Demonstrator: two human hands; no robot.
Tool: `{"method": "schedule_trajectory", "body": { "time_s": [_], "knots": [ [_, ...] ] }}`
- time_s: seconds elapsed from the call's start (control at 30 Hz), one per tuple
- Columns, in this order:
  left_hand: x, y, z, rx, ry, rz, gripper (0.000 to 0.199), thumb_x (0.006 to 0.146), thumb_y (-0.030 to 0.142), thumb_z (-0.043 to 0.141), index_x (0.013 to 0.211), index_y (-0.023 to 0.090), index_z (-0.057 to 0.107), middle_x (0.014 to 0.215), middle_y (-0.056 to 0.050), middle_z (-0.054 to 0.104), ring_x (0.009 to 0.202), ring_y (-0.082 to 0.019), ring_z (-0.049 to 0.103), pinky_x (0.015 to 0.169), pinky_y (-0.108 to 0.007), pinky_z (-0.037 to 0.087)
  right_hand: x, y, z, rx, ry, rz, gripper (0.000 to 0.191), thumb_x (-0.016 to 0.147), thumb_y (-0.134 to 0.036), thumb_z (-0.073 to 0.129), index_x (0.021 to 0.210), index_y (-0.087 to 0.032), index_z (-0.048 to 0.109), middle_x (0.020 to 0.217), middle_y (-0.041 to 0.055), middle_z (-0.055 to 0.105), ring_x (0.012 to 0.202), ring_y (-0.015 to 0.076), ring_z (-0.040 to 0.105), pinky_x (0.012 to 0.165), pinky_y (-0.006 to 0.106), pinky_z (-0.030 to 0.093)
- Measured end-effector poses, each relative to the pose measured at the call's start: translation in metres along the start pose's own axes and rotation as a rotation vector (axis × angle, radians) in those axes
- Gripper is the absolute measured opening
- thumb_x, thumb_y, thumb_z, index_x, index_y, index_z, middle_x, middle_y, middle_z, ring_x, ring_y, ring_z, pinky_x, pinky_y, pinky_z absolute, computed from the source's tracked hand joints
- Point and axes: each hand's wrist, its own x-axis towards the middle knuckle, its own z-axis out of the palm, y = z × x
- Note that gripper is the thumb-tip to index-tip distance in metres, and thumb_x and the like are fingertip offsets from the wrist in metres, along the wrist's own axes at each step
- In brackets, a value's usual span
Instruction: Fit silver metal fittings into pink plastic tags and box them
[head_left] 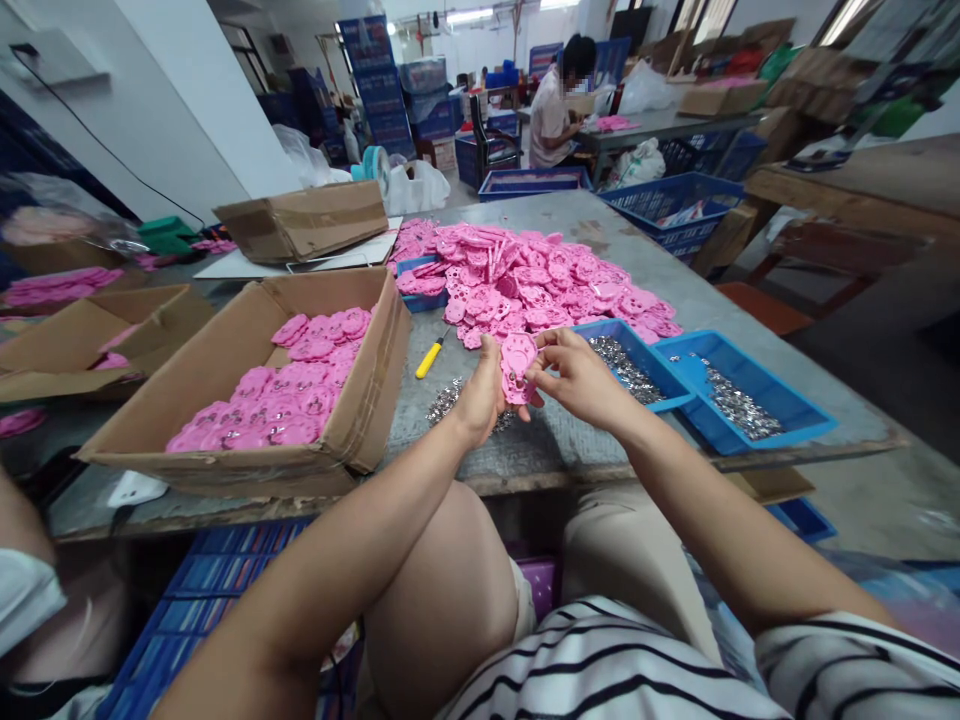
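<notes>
I pinch a pink plastic piece [518, 366] between my left hand [480, 395] and right hand [576, 378], both gripping it. Beyond my fingers lies the pink pile [540, 280]; a blue tray [739, 400] sits right of my right hand.

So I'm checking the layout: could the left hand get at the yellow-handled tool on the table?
Probably yes: the yellow-handled tool lies bare on the table beside the left hand, nothing between, though that hand holds a pink piece.

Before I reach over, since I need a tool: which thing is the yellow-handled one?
Start at the big cardboard box of pink pieces. Just right of it, on the grey table, lies the yellow-handled tool, the only yellow thing among pink and blue.
</notes>
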Motion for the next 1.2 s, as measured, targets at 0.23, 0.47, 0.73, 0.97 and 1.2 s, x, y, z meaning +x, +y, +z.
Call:
{"method": "schedule_trajectory", "body": {
  "time_s": [0.23, 0.47, 0.73, 0.97, 1.2],
  "knots": [
    [0.0, -0.005, -0.003, 0.031, -0.025, 0.027, 0.072, 0.086, 0.073, 0.024, 0.122, 0.019, 0.056, 0.083, -0.009, 0.068, 0.075, -0.019, 0.066, 0.055, -0.025, 0.052, 0.001, 0.002, 0.003, -0.063, 0.022, -0.02, 0.018, 0.075, -0.014, 0.058, 0.058, -0.019, 0.057, 0.093, 0.0075, 0.058, 0.092, 0.0212, 0.053, 0.085, 0.038, 0.043],
    [-0.002, -0.002, 0.0, 0.022, -0.026, 0.006, 0.074, 0.085, 0.074, 0.023, 0.119, 0.019, 0.059, 0.083, -0.009, 0.069, 0.08, -0.02, 0.066, 0.06, -0.027, 0.053, -0.006, 0.009, 0.013, -0.037, 0.143, -0.053, 0.016, 0.077, -0.019, 0.058, 0.062, -0.02, 0.055, 0.093, 0.0078, 0.057, 0.092, 0.0217, 0.054, 0.086, 0.039, 0.044],
    [-0.001, -0.004, 0.001, -0.041, -0.033, 0.05, 0.075, 0.084, 0.075, 0.024, 0.127, 0.021, 0.054, 0.104, -0.011, 0.07, 0.095, -0.022, 0.066, 0.071, -0.031, 0.054, -0.008, 0.012, 0.022, 0.089, 0.265, 0.013, 0.016, 0.079, -0.023, 0.054, 0.064, -0.021, 0.051, 0.102, 0.0109, 0.056, 0.102, 0.0248, 0.055, 0.088, 0.042, 0.048],
    [-0.001, -0.006, 0.0, -0.086, -0.063, 0.063, 0.068, 0.084, 0.073, 0.033, 0.125, 0.022, 0.053, 0.108, -0.01, 0.069, 0.097, -0.022, 0.066, 0.07, -0.03, 0.054, -0.006, 0.012, 0.019, 0.145, 0.279, 0.063, 0.015, 0.077, -0.023, 0.055, 0.062, -0.021, 0.052, 0.099, 0.0099, 0.056, 0.102, 0.0242, 0.055, 0.094, 0.044, 0.044],
    [0.002, -0.006, -0.004, 0.056, 0.166, 0.118, 0.052, 0.06, 0.026, 0.08, 0.099, 0.019, 0.046, 0.085, 0.0, 0.065, 0.059, -0.012, 0.063, 0.045, -0.021, 0.045, -0.004, 0.019, 0.019, 0.282, 0.267, 0.138, 0.021, 0.077, -0.032, 0.06, 0.06, -0.021, 0.053, 0.094, 0.0064, 0.058, 0.097, 0.0211, 0.054, 0.088, 0.039, 0.044]
  ]
}}
